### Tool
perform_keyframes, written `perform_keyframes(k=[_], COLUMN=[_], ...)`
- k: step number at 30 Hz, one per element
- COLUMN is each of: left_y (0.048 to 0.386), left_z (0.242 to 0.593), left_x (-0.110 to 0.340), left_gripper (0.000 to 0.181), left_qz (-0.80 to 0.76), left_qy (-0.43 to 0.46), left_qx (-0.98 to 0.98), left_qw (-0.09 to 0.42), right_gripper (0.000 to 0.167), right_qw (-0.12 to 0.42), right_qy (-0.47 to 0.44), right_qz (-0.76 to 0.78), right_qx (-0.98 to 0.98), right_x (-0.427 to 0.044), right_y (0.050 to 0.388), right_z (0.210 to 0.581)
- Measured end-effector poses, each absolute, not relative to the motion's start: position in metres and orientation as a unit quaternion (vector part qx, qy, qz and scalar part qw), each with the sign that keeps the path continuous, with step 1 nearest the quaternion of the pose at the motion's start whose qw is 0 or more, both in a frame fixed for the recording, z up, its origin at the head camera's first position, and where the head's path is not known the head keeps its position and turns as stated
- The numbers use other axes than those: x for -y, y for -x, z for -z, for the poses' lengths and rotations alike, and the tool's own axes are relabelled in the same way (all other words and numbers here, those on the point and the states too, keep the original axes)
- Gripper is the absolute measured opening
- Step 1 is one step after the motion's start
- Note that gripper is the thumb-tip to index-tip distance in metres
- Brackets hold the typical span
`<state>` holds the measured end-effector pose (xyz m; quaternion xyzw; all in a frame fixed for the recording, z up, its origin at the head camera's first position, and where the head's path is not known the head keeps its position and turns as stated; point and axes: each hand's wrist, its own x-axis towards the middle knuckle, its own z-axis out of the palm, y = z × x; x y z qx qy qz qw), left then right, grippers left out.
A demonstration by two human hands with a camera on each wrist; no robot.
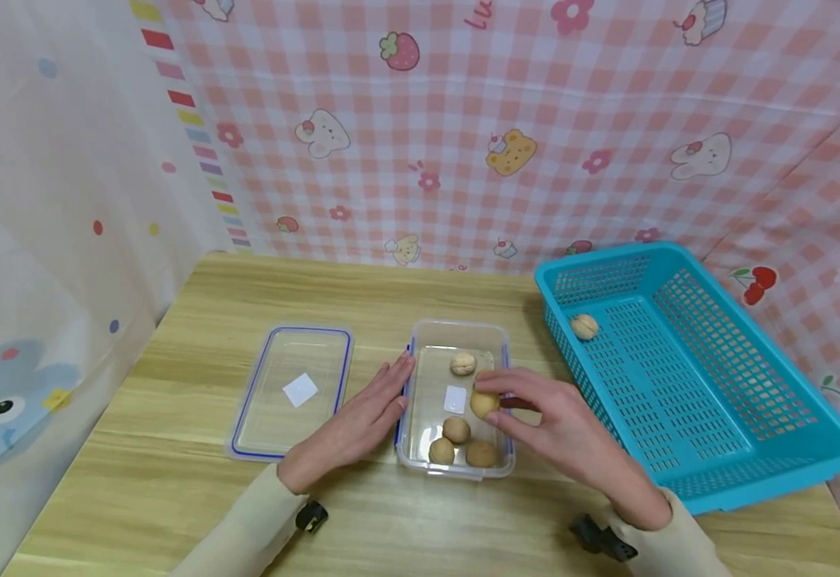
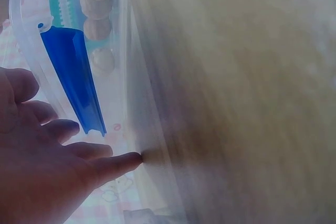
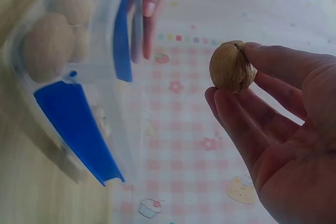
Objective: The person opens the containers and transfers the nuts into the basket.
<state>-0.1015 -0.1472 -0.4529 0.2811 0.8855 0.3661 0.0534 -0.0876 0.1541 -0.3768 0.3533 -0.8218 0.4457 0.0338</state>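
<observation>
My right hand (image 1: 560, 425) pinches a walnut (image 3: 230, 67) between thumb and fingertips, over the right side of a clear plastic box (image 1: 427, 469) with blue side clips (image 3: 79, 129). Inside the box lie several more walnuts (image 1: 456, 429): a group at the near end and a paler one (image 1: 463, 364) toward the far end. A white square label (image 1: 454, 399) shows in the middle of the box. Along the box's left side my left hand (image 1: 362, 417) rests with its fingers straight, holding nothing. In the left wrist view, its fingers are spread beside the box's blue clip (image 2: 73, 77).
A clear lid (image 1: 268, 433) with a blue seal and a white label lies on the wooden table (image 1: 420, 529), left of the box. To the right stands a turquoise basket (image 1: 809, 425) with one walnut (image 1: 583, 326) in it. A patterned cloth (image 1: 463, 104) hangs behind the table.
</observation>
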Motion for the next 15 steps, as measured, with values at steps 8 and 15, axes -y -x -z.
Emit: perform_keyframes(k=[8,15], left_y=[0.101,0.101], left_z=[0.452,0.452], left_x=[0.148,0.147], left_gripper=[0.056,0.056], left_qz=[-0.365,-0.367], left_qy=[-0.282,-0.278], left_qx=[-0.886,-0.886], left_qw=[0.053,0.059], right_gripper=[0.044,0.045], right_qw=[0.067,0.084], right_qy=[-0.339,-0.322], right_qz=[-0.446,-0.435], right_qx=[0.825,0.837], right_x=[-0.165,-0.178], right_y=[0.083,0.079], right_z=[0.366,0.35])
